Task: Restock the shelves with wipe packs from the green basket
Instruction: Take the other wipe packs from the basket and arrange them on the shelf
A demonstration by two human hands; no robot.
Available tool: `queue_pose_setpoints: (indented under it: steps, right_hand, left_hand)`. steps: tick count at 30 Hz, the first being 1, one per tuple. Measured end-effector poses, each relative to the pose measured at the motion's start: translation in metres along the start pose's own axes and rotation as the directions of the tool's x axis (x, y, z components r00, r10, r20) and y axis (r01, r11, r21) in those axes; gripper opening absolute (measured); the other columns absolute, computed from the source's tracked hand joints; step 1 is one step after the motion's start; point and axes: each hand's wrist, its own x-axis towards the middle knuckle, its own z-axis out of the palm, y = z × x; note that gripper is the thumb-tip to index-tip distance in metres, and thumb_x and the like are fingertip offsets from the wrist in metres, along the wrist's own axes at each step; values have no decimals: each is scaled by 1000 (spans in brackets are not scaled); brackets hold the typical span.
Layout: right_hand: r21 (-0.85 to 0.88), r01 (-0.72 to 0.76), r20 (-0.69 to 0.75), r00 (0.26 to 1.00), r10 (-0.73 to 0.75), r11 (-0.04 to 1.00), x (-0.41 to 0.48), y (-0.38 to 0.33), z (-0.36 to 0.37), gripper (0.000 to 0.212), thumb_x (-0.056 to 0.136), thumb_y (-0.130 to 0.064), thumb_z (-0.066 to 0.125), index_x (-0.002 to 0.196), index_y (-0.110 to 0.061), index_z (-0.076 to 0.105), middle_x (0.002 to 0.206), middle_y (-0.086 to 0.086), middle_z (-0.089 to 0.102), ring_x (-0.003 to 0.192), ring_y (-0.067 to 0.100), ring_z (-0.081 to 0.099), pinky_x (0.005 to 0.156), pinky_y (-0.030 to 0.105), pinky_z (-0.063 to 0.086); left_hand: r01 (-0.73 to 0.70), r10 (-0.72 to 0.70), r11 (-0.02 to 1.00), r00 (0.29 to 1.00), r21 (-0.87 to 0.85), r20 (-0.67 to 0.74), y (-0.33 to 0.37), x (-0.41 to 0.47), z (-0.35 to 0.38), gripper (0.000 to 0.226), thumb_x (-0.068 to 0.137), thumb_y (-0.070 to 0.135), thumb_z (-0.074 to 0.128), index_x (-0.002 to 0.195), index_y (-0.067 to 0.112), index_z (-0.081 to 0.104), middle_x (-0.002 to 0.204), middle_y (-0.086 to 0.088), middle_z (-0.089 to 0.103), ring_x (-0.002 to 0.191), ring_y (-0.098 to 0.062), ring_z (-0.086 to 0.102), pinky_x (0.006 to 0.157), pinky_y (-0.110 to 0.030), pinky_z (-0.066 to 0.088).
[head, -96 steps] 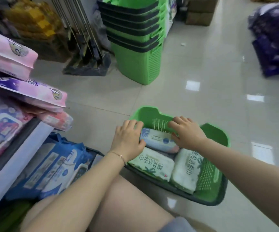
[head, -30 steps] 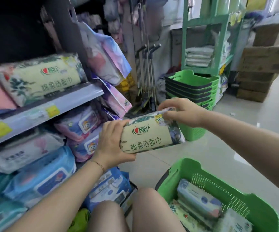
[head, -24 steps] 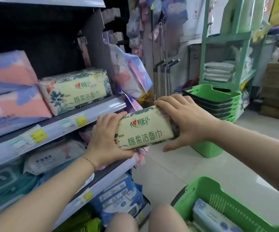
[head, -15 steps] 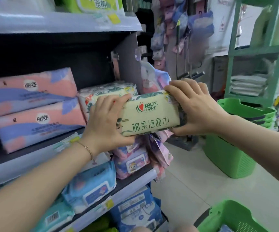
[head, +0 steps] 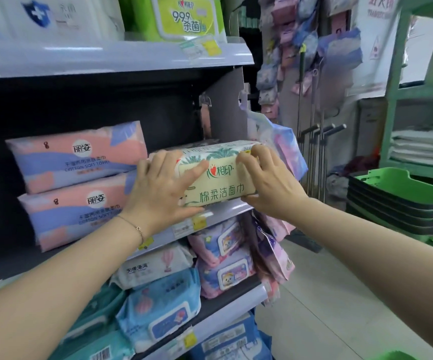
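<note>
The person's two hands are clamped on one cream-and-green plastic wipe pack (head: pixel 219 179) with a red heart logo and a leaf print, one hand at each end. The left hand (head: pixel 162 189) wraps the left end, thumb across the front face. The right hand (head: pixel 270 181) has its fingers curled over the top right corner and its thumb under the pack. The pack lies lengthwise at the right end of the grey metal middle shelf (head: pixel 227 211), lower edge at the front lip; I cannot tell whether it rests there fully. Just to its left two pink-and-blue soft packs (head: pixel 77 157) lie stacked. A thin chain bracelet (head: pixel 137 228) circles the left wrist. Off to the right, a stack of green plastic baskets (head: pixel 402 193) stands on the floor.
</note>
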Motion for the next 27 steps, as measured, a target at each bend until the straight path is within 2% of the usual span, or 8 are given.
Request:
queue_pose_setpoints:
  steps: [5, 11, 15, 18, 20, 22, 24, 27]
  right_hand:
    - [-49, -38, 65, 997, 41, 998, 3, -2, 14, 68, 71, -46, 69, 124, -13, 41, 121, 15, 43, 87, 34, 45, 74, 44, 47]
    - [-21, -73, 201, 977, 76, 997, 18, -10, 23, 67, 83, -46, 61, 133, -10, 37, 132, 15, 35, 99, 35, 43, 84, 43, 42]
    - [-25, -110, 250, 962, 113, 994, 17, -9, 17, 65, 83, -48, 58, 133, -13, 35, 134, 12, 34, 101, 35, 43, 85, 44, 42]
    - [-102, -29, 244, 968, 53, 994, 6, -7, 7, 49, 82, -41, 54, 121, -12, 47, 124, 11, 46, 98, 33, 48, 80, 44, 43]
    - [-139, 60, 186, 982, -33, 989, -6, -5, 0, 36, 77, -33, 52, 104, -9, 57, 103, 10, 56, 85, 32, 52, 70, 40, 44]
    - [-182, 149, 141, 982, -125, 972, -23, -3, -6, 25, 75, -28, 51, 90, -9, 59, 86, 8, 56, 73, 29, 50, 63, 37, 40]
    - [-170, 191, 144, 975, -168, 967, -44, -1, -12, 17, 75, -24, 52, 83, -10, 58, 80, 7, 54, 69, 28, 48, 60, 36, 37]
    - [-109, 156, 224, 966, -129, 982, -84, 9, -20, 20, 77, -26, 50, 84, -10, 59, 81, 7, 54, 69, 28, 50, 55, 36, 41]
  left_hand:
    - [66, -68, 996, 997, 57, 33, -3, 3, 26, 78, 70, 70, 49, 136, 31, 38, 118, -18, 52, 105, -32, 41, 79, -44, 42]
    - [198, -202, 978, 976, 61, 75, 1, 7, 44, 74, 68, 61, 61, 132, 30, 40, 123, -17, 51, 109, -31, 36, 77, -47, 43]
    - [232, -239, 970, 965, 70, 111, 18, 12, 37, 71, 68, 53, 72, 129, 23, 50, 127, -13, 48, 113, -29, 35, 81, -53, 38]
    - [187, -191, 981, 980, 58, 62, 32, 12, 29, 59, 66, 39, 74, 117, 15, 56, 127, -10, 51, 116, -29, 37, 84, -53, 34]
    - [108, -108, 994, 994, 36, -10, 44, 11, 23, 47, 68, 33, 69, 110, 15, 59, 123, -9, 56, 116, -29, 40, 85, -49, 33]
    - [9, -10, 1000, 999, -19, -36, 62, 10, 17, 40, 70, 31, 63, 106, 14, 60, 119, -8, 58, 113, -30, 45, 83, -44, 36]
    - [-53, 52, 993, 999, -106, -14, 85, 7, 12, 33, 71, 31, 60, 100, 14, 61, 110, -7, 61, 105, -29, 52, 76, -41, 41]
    - [-61, 86, 962, 993, -265, 86, 127, -1, 12, 25, 73, 33, 56, 91, 17, 60, 90, 0, 58, 88, -26, 56, 67, -38, 42]
